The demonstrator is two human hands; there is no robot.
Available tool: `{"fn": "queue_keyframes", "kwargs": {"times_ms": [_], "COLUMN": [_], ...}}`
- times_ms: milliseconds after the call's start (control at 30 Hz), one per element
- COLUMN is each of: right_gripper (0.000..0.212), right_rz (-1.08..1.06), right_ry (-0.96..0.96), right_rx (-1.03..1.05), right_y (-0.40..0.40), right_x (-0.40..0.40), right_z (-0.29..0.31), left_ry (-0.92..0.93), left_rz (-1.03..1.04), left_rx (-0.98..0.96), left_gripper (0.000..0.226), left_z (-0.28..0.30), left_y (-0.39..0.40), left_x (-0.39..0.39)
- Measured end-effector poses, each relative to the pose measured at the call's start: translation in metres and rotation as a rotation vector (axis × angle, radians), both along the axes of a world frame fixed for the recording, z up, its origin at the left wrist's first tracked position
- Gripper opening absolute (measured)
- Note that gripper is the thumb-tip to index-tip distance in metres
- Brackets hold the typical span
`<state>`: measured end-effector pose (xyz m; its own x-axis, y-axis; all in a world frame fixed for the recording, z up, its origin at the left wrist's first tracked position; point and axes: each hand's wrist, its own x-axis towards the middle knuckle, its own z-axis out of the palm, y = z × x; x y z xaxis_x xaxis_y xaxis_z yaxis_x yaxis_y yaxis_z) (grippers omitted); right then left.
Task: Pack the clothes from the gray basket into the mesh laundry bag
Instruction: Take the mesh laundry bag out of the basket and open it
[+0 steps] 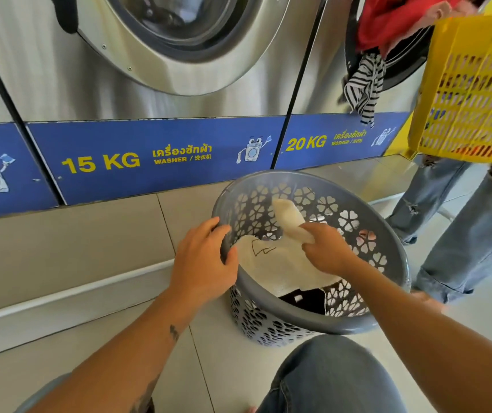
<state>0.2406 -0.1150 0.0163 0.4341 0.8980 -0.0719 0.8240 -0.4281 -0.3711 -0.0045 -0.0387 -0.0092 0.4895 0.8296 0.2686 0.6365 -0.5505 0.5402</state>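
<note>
The gray basket [387, 242], round with heart-shaped cutouts, stands tilted on the floor tiles in front of me. My left hand [203, 257] grips its left rim. Inside lies a cream garment [274, 263] with a thin dark line drawing. My right hand [328, 248] holds a bunched part of that garment, and one end sticks up toward the basket's far wall. A dark piece of clothing [307, 299] shows beneath it at the bottom. No mesh laundry bag is in view.
Steel washers [179, 70] with a blue 15 KG and 20 KG band stand behind a tiled step. At right a person in ripped jeans [462, 222] holds a yellow basket [474, 93]; a striped garment [363, 87] hangs from the open washer. My knee [328, 380] is below.
</note>
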Motion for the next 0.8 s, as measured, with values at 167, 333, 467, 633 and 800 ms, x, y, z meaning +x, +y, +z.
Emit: {"fn": "queue_keyframes", "kwargs": {"times_ms": [167, 333, 467, 633, 800], "right_gripper": [0.037, 0.033, 0.033, 0.065, 0.034], "right_rz": [0.295, 0.474, 0.55, 0.516, 0.538], "right_ry": [0.069, 0.196, 0.129, 0.141, 0.458], "right_rx": [0.161, 0.344, 0.442, 0.369, 0.365], "right_y": [0.001, -0.01, -0.02, -0.043, -0.056], "right_x": [-0.05, -0.094, -0.119, -0.131, -0.152], "right_z": [0.071, 0.125, 0.152, 0.174, 0.198], "left_ry": [0.0, -0.022, 0.017, -0.132, -0.206], "left_rz": [-0.071, -0.087, -0.062, -0.024, 0.026], "left_rx": [0.094, 0.233, 0.328, 0.371, 0.533], "left_gripper": [0.059, 0.076, 0.028, 0.021, 0.018], "left_z": [0.032, 0.084, 0.131, 0.175, 0.216], "left_y": [-0.003, -0.008, -0.003, -0.016, -0.039], "left_x": [-0.014, -0.024, -0.036, -0.075, -0.117]}}
